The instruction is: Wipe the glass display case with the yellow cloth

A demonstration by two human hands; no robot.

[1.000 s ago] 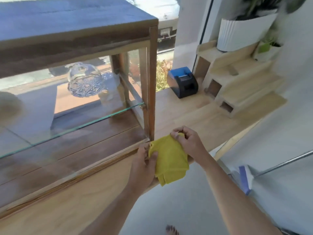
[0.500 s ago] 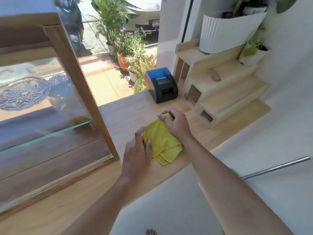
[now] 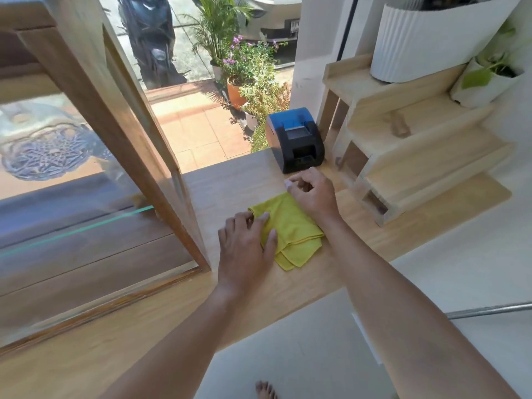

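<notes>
Head view: yellow cloth [image 3: 290, 228] lies folded on the counter [image 3: 236, 182], at 3 o'clock of the glass display case [image 3: 86, 197]. Left hand [image 3: 244, 249] presses it flat w/ straight fingers, prob. to hold the fold; right hand [image 3: 313, 194] has fingers curled over the far corner, though whether it pinches it can't be told.

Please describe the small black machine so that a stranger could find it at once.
Look along the wooden counter toward the window. The machine stands beside the wooden step shelf. It alone is black with a blue lid.
</notes>
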